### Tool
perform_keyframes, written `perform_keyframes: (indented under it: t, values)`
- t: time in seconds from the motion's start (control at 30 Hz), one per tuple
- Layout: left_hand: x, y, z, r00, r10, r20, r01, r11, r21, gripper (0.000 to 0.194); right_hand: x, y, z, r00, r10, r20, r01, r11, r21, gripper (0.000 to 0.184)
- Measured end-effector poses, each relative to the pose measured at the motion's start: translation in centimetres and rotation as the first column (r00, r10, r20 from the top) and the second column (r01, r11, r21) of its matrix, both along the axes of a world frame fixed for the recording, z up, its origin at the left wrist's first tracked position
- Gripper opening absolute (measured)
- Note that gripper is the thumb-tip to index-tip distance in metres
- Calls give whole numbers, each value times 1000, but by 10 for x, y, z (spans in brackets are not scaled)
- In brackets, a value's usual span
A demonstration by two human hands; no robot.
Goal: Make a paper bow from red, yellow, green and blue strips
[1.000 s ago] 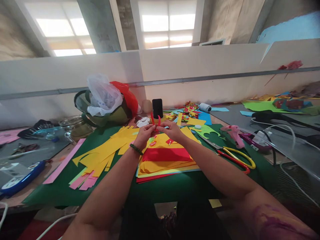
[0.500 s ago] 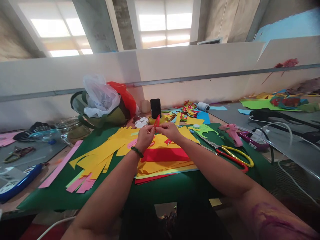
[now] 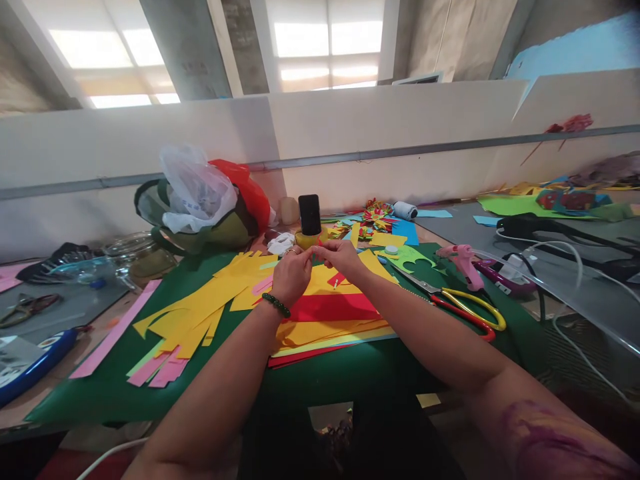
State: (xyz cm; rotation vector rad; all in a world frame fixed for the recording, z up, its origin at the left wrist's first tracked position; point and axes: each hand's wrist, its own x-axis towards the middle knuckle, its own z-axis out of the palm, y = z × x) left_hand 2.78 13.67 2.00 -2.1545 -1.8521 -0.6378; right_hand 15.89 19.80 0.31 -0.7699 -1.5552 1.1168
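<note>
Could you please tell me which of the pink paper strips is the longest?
The long pink strip, lying by itself along the left side of the green mat; shorter pink strips sit bunched at the yellow strips' near ends.

Beyond my worktop's far edge (image 3: 45,415), a pale wall (image 3: 350,113) is running beneath bright windows (image 3: 327,43).
</note>
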Motion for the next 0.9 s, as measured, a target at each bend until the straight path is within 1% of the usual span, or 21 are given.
perform_keyframes:
  t: [0.1, 0.17, 0.23, 0.3, 0.33, 0.37, 0.4, 0.47, 0.5, 0.53, 0.57, 0.63, 0.7, 0.8, 0.9]
  values:
    - [0, 0, -1, 1000, -14, -26, 15, 1000, 24, 34, 0, -1, 1, 1000, -11, -10, 11, 1000, -28, 37]
    - [-1, 0, -3, 999, -42, -10, 42, 999, 34, 34, 0, -1, 2, 1000, -29, -1, 29, 998, -46, 32]
    - [-2, 2, -6, 995, -83, 52, 80, 995, 50, 33, 0, -1, 2, 999, -47, 7, 47, 997, -57, 27]
    - [-4, 6, -7, 968, -148, 201, 137, 988, 63, 30, 0, -1, 3, 998, -56, 13, 56, 997, -50, 23]
    - [-5, 8, -8, 928, -188, 322, 178, 982, 62, 29, 1, -1, 4, 998, -58, 14, 59, 997, -45, 21]
    - [-7, 10, -7, 856, -225, 465, 223, 973, 59, 29, 2, -1, 4, 998, -60, 21, 60, 998, -34, 21]
    - [-9, 12, -7, 753, -246, 610, 267, 962, 58, 31, 3, -1, 4, 998, -55, 38, 56, 998, -16, 21]
    - [-12, 14, -5, 509, -219, 833, 326, 944, 49, 40, 3, -2, 4, 994, -21, 104, 16, 999, 45, 21]
    - [-13, 15, -4, 399, -182, 899, 341, 939, 39, 44, 3, -3, 3, 989, 4, 150, -17, 996, 84, 22]
    - [-15, 15, -3, 309, -142, 940, 354, 935, 25, 48, 3, -3, 1, 980, 27, 199, -52, 991, 124, 23]
    - [-16, 15, -2, 240, -103, 965, 369, 929, 8, 49, 3, -3, 0, 969, 45, 243, -85, 984, 155, 24]
    - [-17, 14, -1, 141, -44, 989, 400, 917, -17, 46, 1, -4, -3, 952, 57, 300, -117, 976, 186, 28]
    - [-17, 14, -2, 73, -13, 997, 407, 913, -18, 41, 0, -4, -5, 944, 47, 327, -116, 974, 193, 32]
    - [-18, 16, -2, 4, 8, 1000, 383, 924, -9, 39, 1, -4, -3, 948, 53, 315, -116, 976, 183, 40]
    - [-20, 20, -3, -22, 10, 1000, 367, 930, -1, 43, 2, -4, 0, 954, 80, 288, -126, 982, 144, 41]
